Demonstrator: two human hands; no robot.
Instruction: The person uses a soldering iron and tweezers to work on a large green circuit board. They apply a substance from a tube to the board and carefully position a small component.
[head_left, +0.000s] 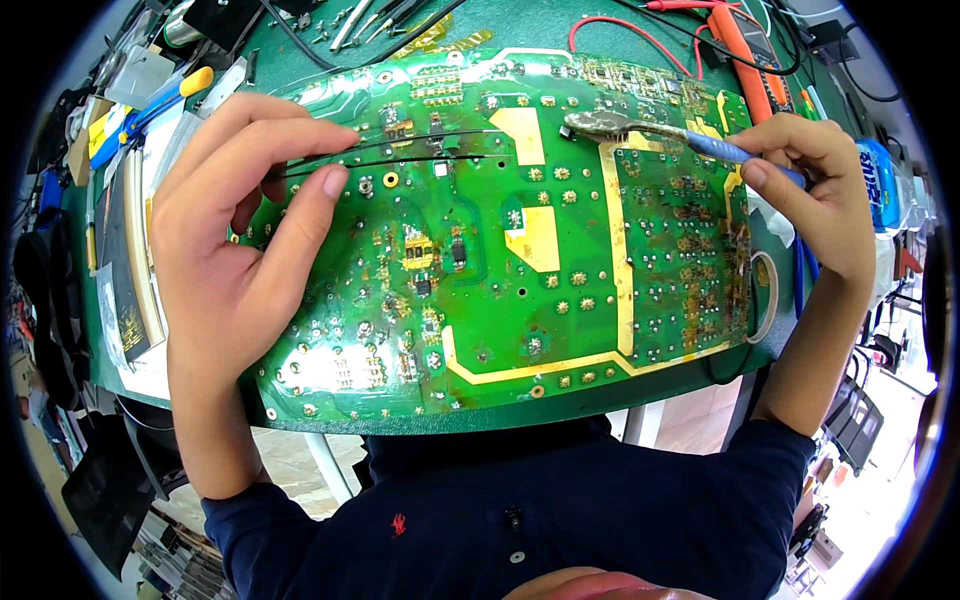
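A large green circuit board (490, 330) lies on the table in front of me, with gold strips, solder points and brown stains toward its right side. My left hand (225, 215) is over the board's left part, its thumb and fingers closed on thin black tweezers (430, 159). The two tweezer arms stand apart and point right, with nothing visible between them. My right hand (815, 185) grips the blue handle of a toothbrush (715, 146). Its dirty, greyish head is over the upper right of the board, bristles down.
An orange multimeter (745, 60) with red and black leads lies at the back right. Near my right hand are a blue-labelled bottle (878, 185) and a pale ring (765, 295). A blue and yellow tool (150, 118) lies at the left, and metal hand tools (375, 22) lie at the back.
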